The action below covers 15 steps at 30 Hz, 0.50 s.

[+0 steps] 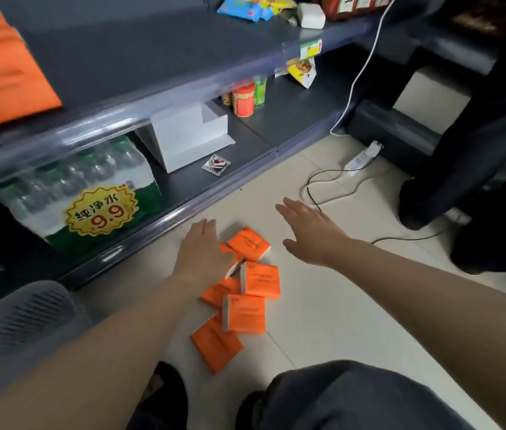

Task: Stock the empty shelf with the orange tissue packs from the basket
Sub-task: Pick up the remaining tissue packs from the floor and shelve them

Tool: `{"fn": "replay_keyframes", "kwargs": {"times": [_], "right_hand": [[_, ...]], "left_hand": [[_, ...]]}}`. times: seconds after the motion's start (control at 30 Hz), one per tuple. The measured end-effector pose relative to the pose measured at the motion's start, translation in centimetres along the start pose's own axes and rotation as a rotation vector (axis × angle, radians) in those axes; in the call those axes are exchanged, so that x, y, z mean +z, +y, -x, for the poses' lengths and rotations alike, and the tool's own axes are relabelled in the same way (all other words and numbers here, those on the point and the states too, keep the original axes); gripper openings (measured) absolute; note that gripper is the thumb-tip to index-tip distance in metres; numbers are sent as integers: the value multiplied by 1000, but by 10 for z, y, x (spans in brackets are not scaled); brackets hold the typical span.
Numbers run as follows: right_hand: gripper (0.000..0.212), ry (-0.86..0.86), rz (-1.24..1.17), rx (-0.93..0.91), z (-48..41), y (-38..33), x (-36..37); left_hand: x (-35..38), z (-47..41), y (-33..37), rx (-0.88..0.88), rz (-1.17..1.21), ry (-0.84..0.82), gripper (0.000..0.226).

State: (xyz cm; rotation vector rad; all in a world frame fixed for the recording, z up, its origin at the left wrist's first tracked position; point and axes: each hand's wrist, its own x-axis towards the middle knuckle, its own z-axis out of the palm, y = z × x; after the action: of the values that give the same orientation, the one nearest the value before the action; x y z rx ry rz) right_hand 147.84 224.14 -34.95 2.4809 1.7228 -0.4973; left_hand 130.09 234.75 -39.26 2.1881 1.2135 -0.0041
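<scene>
Pale tiled floor (323, 305) in front of dark store shelving; person crouched, knees at 6 o'clock.

Orange tissue packs (247, 313) lie loose on the floor in a small overlapping heap, centre of view, just outside the bottom shelf lip. Several visible, some partly under others. No basket clearly in view. One larger orange pack (3, 66) already sits on the upper shelf (127, 51) at 10 o'clock; most of that shelf is bare.

Left hand (203, 252): palm down on the 11 o'clock edge of the heap, covering one pack; fingers extended, not curled, no pack lifted. Right hand (310, 231): flat and spread, hovering at 2 o'clock of the heap, touching nothing, holding nothing.

Lower shelf holds a bottled-water case (90, 193) at 9 o'clock, a white box (189, 135), jars beyond. Power strip (363, 156) and cables at 2 o'clock.

Step, as judged: gathering packs, before any lift. Next move calls for closing both hands inward to square the heap, gripping a stack, then raising it to the bare shelf at 11 o'clock.
</scene>
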Motion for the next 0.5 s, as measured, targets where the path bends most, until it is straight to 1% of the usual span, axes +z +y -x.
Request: {"fn": "replay_keyframes", "kwargs": {"times": [0.07, 0.1, 0.23, 0.33, 0.4, 0.5], "right_hand": [[73, -54, -9, 29, -10, 11, 27], [73, -76, -10, 40, -11, 14, 35], [75, -194, -29, 61, -36, 27, 82], [72, -285, 1, 49, -63, 33, 114], [66, -326, 21, 32, -78, 33, 132], [61, -380, -9, 48, -96, 30, 160]], "left_hand": [[20, -5, -13, -37, 84, -51, 63], [25, -3, -16, -52, 119, -49, 56], [64, -12, -43, -169, 169, -113, 52], [94, -28, -65, -241, 213, -195, 40], [112, -34, -78, -271, 204, -222, 41], [136, -36, -93, -381, 228, -221, 48]]}}
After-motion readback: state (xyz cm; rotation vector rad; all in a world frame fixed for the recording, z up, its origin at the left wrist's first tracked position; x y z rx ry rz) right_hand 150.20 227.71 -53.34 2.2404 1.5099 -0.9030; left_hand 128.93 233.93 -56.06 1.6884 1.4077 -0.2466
